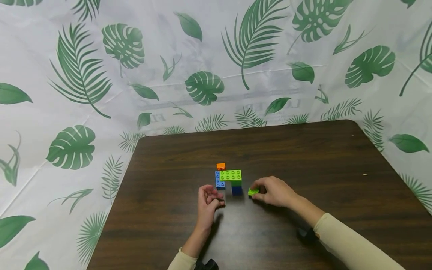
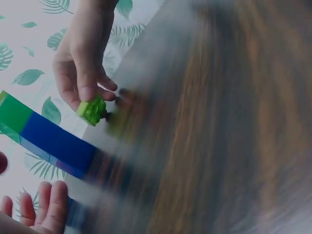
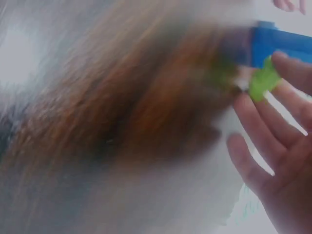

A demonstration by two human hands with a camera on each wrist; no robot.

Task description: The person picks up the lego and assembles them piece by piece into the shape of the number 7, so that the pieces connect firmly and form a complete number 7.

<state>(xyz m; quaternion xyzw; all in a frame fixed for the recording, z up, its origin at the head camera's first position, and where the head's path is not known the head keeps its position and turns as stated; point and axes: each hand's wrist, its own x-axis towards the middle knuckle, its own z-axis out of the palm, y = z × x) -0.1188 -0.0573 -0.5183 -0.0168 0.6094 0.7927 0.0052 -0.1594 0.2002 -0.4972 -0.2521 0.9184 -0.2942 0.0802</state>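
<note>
Between thumb and fingers my right hand pinches a small lime-green brick just above or on the table. The same brick shows in the left wrist view, and blurred in the right wrist view. To its left stands a toy-brick build: a long lime-green brick bridges a green and dark blue stack and a blue brick. Beside the build's near left corner, my left hand has loosely bent fingers and holds nothing. Its fingers stay apart from the dark blue stack in the left wrist view.
An orange brick is at the far end of the blue brick; whether they touch I cannot tell. The dark wood-grain table ends at a white leaf-print sheet behind and at the sides.
</note>
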